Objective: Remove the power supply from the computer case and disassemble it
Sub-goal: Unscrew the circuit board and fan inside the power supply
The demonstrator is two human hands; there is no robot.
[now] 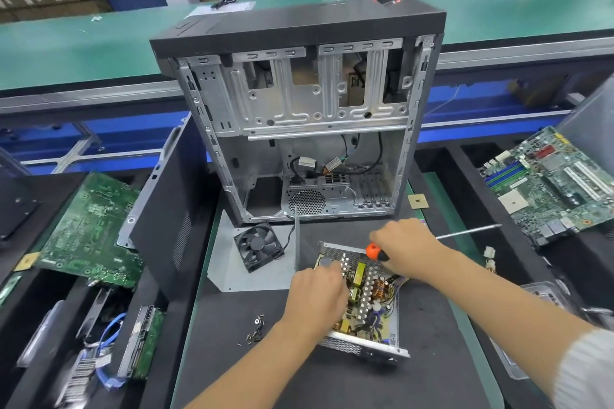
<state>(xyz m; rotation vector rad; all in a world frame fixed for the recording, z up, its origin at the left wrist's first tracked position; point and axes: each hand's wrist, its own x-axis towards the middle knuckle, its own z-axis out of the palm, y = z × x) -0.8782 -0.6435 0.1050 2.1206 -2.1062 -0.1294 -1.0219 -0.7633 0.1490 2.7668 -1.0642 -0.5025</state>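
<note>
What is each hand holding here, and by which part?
Right hand grips the screwdriver by its orange-and-black handle. Left hand rests on the opened power supply; whether it grips anything cannot be told.

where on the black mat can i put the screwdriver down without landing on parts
Bare mat lies near the front edge, below the loose screws and left of the left forearm. Another bare patch sits right of the power supply, under the right forearm. It is crowded by the fan and the computer case.
</note>
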